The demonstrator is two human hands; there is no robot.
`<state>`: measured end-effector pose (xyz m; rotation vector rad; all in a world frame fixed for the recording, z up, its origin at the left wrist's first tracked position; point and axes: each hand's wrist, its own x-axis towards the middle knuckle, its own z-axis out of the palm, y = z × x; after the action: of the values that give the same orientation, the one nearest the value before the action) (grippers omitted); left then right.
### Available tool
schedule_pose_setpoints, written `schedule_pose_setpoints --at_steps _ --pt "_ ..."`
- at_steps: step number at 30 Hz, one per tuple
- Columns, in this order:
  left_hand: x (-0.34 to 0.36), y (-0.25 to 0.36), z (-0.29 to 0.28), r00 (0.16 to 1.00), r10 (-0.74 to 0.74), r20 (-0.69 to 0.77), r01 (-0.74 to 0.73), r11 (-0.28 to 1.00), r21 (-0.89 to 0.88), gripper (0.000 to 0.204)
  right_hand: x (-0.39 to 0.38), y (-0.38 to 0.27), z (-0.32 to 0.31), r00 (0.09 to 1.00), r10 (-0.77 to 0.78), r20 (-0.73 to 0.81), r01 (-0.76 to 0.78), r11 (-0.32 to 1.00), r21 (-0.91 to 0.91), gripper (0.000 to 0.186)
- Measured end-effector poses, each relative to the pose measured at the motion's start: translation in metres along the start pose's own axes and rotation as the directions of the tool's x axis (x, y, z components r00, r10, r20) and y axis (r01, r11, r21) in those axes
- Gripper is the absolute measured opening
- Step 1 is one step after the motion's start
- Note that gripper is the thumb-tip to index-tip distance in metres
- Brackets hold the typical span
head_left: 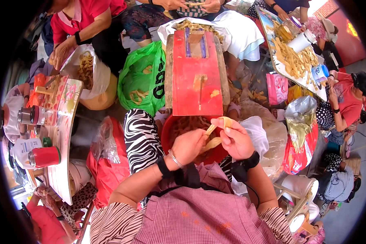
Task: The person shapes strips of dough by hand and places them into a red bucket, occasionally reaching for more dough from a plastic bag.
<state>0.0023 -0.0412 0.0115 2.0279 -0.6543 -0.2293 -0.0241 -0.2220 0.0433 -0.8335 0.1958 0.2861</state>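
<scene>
Checked pink apron cloth (191,215) fills the six o'clock side, closest to the camera. Ahead of it, at the clock's centre, is a flat yellow strip (211,129), raised over a red basin (165,138) with more strips inside. The left hand (189,146), below a silver bracelet (175,159), pinches it in its fingertips; the right hand (236,140) grips it between thumb and curled fingers. Toward twelve o'clock a red board (183,87) carries an upright wooden block (199,82). Between ten and eleven o'clock lies an open green plastic bag (128,83) holding a few strips. Zebra-patterned trousers (140,136) show at nine o'clock, and past them a floral bench (63,150) bears a red jar (44,157). Between one and two o'clock, yellow strips cover a tilted white bench (315,87). Around three o'clock stands a red-and-gold bag (301,134).
</scene>
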Motion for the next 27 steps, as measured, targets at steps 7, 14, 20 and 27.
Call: schedule_pose_setpoints --at_steps 7,14,20,27 --pt "0.005 0.009 -0.01 0.756 -0.418 0.504 0.653 0.531 -0.54 0.029 0.003 0.029 -0.014 0.95 -0.184 0.253 0.283 0.158 -0.946 0.024" --pt "0.0 0.002 -0.004 0.906 -0.309 0.289 0.412 0.489 -0.769 0.017 -0.005 0.017 -0.003 0.967 0.253 -0.037 -0.249 0.903 -0.35 0.018" --pt "-0.001 -0.008 -0.002 0.875 -0.211 0.435 0.481 0.474 -0.738 0.025 -0.012 0.017 0.003 0.975 0.209 -0.077 -0.223 0.915 -0.336 0.017" --pt "0.002 -0.013 0.0 0.867 -0.153 0.475 0.489 0.444 -0.751 0.018 -0.017 0.016 0.007 0.983 0.159 -0.092 -0.183 0.91 -0.371 0.016"
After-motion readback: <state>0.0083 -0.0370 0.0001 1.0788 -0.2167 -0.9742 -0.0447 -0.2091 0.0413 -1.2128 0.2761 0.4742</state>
